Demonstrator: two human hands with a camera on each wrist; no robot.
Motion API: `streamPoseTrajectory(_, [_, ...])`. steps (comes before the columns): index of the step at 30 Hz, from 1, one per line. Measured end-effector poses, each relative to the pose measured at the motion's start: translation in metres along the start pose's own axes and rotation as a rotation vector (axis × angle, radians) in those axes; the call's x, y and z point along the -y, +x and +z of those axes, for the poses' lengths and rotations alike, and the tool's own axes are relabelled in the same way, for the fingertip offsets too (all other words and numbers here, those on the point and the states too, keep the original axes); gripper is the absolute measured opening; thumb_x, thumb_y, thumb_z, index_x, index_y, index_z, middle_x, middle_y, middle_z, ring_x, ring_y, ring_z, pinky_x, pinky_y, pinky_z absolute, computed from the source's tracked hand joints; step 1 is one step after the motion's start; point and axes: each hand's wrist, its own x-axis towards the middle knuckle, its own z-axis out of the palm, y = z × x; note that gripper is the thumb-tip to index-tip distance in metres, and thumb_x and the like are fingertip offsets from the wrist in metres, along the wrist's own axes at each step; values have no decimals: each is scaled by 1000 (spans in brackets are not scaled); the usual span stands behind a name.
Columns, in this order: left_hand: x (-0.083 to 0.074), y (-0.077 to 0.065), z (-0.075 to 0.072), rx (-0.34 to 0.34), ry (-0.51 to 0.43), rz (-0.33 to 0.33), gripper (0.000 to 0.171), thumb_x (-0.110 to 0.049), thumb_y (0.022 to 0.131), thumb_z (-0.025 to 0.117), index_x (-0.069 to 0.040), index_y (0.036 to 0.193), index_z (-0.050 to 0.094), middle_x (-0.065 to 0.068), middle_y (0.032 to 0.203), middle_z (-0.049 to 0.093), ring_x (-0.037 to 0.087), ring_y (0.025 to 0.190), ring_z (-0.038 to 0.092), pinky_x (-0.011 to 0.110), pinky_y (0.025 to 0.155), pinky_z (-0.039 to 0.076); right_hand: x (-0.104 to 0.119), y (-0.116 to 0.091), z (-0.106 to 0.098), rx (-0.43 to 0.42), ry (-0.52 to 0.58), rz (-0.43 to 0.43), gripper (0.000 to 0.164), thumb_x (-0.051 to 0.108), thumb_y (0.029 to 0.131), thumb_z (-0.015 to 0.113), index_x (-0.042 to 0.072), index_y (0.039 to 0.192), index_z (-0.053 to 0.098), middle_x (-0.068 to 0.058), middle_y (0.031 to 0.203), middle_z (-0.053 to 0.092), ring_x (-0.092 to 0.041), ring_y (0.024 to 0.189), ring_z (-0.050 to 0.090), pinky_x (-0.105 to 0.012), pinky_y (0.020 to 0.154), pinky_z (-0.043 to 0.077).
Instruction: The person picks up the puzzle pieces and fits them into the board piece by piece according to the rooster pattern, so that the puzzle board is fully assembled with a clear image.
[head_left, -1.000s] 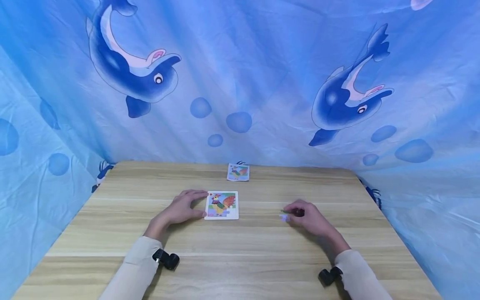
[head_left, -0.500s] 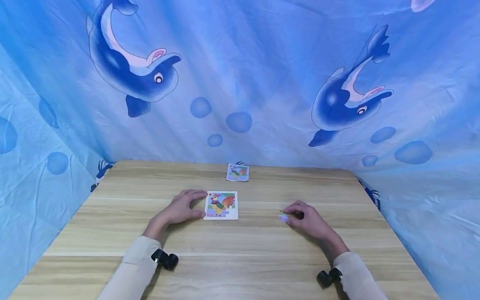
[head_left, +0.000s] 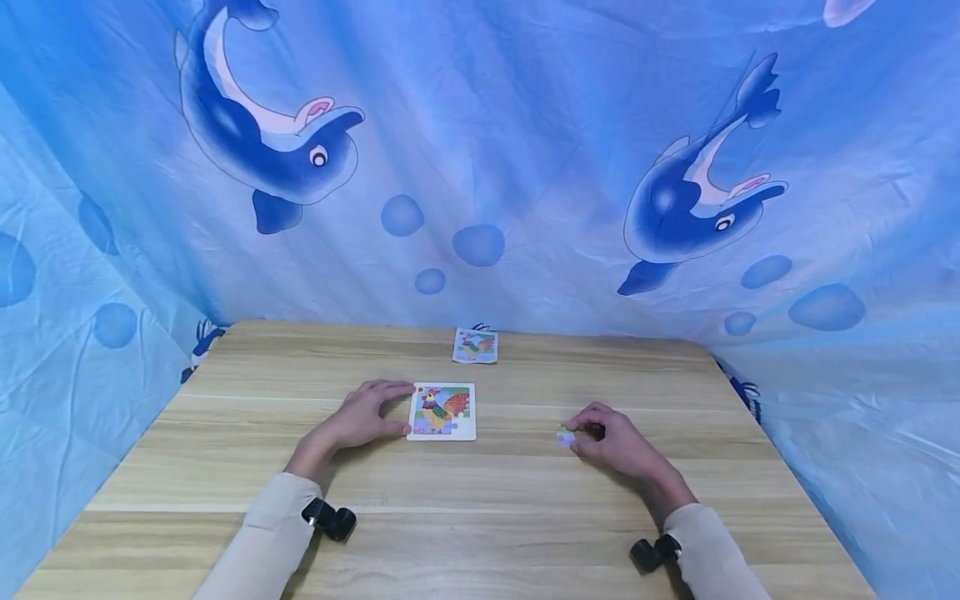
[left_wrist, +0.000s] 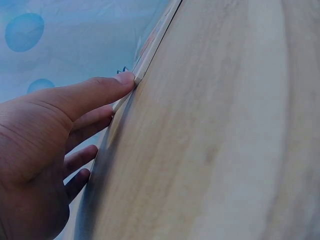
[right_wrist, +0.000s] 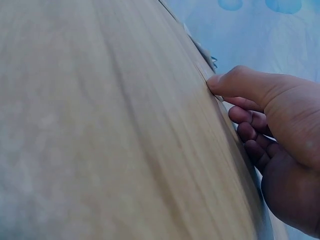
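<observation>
A square jigsaw puzzle in a white tray (head_left: pixel 442 436) shows a colourful rooster; its lower right corner is a white gap. My left hand (head_left: pixel 367 415) touches the tray's left side, thumb at the near corner and forefinger at the far one. In the left wrist view the left hand (left_wrist: pixel 40 145) has its thumb straight against the tray corner. Off to the right, a small green and lilac puzzle piece (head_left: pixel 564 437) lies between the thumb and forefinger of my right hand (head_left: pixel 617 437). The right wrist view has that hand (right_wrist: pixel 280 120) with its other fingers curled and the piece hidden.
Behind the tray, a small card (head_left: pixel 476 345) with the same rooster picture lies near the far edge of the wooden table (head_left: pixel 480 508). A blue curtain (head_left: pixel 540 192) printed with dolphins and bubbles hangs behind and along both sides.
The puzzle piece and my right hand have shifted very slightly to the left. My left hand stays at the tray's left side.
</observation>
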Motion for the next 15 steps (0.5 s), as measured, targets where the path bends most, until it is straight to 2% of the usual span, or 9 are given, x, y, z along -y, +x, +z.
streamPoseTrajectory(6, [-1,-1,-1,1,4,-3,71,-38,88,79,-14,151,54,16,158,49,48,148,36,73,115,27,1,1,3,-10,-6,-6,21,17,85,84,20,103,75,1,110,67,-11,100,60,-19,89,50])
streamPoseTrajectory(15, [-1,-1,0,-2,1,1,71,-37,88,79,-13,150,55,16,158,49,48,147,36,74,116,26,9,9,9,-26,2,-8,21,21,86,84,18,105,75,0,105,66,-13,93,58,-21,79,50])
